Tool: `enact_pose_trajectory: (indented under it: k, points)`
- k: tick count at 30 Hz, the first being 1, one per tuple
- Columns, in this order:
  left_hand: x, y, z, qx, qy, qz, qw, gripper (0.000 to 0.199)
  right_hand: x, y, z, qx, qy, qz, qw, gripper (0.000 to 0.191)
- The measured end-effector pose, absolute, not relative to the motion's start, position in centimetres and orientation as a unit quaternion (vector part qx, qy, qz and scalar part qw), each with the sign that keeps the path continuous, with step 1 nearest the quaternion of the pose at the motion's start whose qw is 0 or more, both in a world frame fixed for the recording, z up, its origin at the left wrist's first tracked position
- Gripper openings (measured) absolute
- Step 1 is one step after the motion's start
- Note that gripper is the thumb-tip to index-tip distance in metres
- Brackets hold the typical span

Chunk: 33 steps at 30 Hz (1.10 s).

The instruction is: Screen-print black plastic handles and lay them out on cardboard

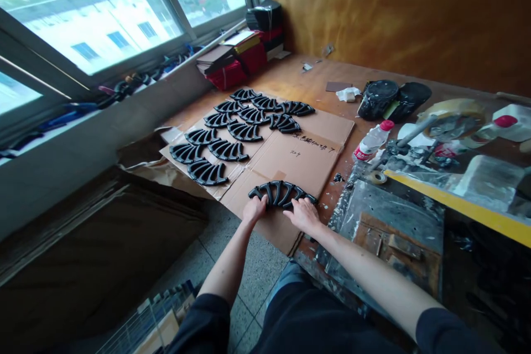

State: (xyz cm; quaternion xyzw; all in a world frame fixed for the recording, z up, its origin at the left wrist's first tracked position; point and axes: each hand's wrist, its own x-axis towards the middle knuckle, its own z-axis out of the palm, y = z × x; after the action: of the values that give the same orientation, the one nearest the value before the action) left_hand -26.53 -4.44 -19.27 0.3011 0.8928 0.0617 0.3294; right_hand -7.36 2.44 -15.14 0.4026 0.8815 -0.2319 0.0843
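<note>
Head view: black fan (282, 183) lies near the cardboard's (271, 157) near edge, toward the right corner. Left hand (254, 209) has fingers curled on its left end; right hand (305, 214) pinches near the right end, fingertips partly hidden. Other fans (207, 182) sit in rows toward the cardboard's far-left corner. Bottle (371, 141) stands beyond the right edge, on the bench (282, 72). Handling, judged: light, stiff, probably plastic; glossy, so maybe slippery; thin ribs could snap. Best hold: both ends by the thicker outer rim, not mid-rib.
</note>
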Motion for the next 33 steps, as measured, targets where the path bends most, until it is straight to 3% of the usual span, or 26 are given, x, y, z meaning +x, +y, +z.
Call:
enact_pose_trajectory:
  k: [5, 11, 16, 22, 27, 33]
  points:
    - [-27.5, -3.7, -18.1, 0.321, 0.904, 0.026, 0.281, 0.064, -6.8, 2.8, -15.5, 0.4, 0.876, -0.252, 0.098, 0.056]
    - [-20.8, -5.7, -18.4, 0.48, 0.867, 0.127, 0.04, 0.049, -6.7, 3.2, -15.4, 0.393, 0.876, -0.26, 0.106, 0.053]
    - [-18.0, -4.6, -20.2, 0.502, 0.855, 0.116, 0.056, 0.053, -7.0, 3.6, -14.8, 0.393, 0.871, -0.272, 0.117, 0.052]
    - [-23.7, -1.7, -20.4, 0.579, 0.8, 0.139, 0.069, 0.05, -6.4, 3.5, -14.7, 0.386, 0.865, -0.305, 0.102, 0.055]
    - [-31.0, 7.2, -18.9, 0.695, 0.699, 0.116, 0.122, 0.059, -5.4, 3.8, -14.1, 0.398, 0.853, -0.332, 0.067, 0.049]
    - [-36.3, 16.2, -17.9, 0.677, 0.712, 0.06, 0.175, 0.06, -3.5, 4.9, -13.5, 0.447, 0.823, -0.347, 0.049, 0.046]
